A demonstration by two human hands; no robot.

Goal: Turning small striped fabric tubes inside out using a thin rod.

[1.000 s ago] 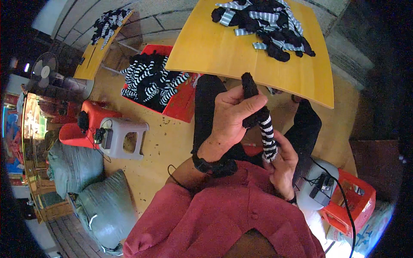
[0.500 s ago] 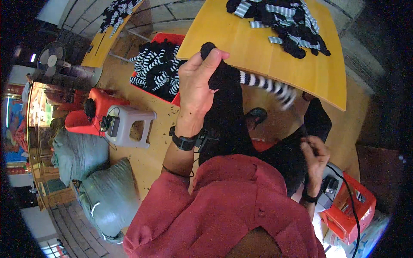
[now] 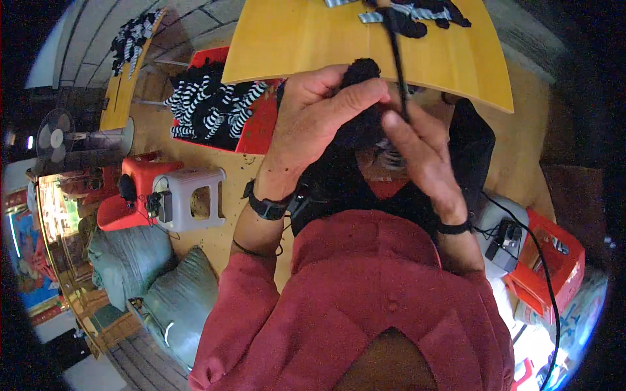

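My left hand (image 3: 310, 124) is closed around a fuzzy black knitted piece (image 3: 363, 69), its thumb pressed along the top. A black-and-white striped part (image 3: 389, 158) hangs below, between my hands, partly hidden by my fingers. Close beside it on the right, my right hand (image 3: 420, 153) grips a long thin dark rod (image 3: 396, 62). The rod points up and away over the table edge and is blurred; its exact kind cannot be made out. My right fingertips are beside the black piece; whether they touch it is unclear.
A yellow table (image 3: 293, 39) lies ahead, with black and striped knitted pieces (image 3: 417, 16) on it. Left of it a red bin (image 3: 257, 133) holds similar pieces. Stools (image 3: 205, 195), a fan (image 3: 53, 135) and stuffed sacks (image 3: 179, 303) stand left; a red stool (image 3: 554, 260) and cable stand right.
My right hand has risen from the lower right to beside my left hand, bringing the rod upright. My left hand keeps hold of the knitted piece. The view has shifted slightly.
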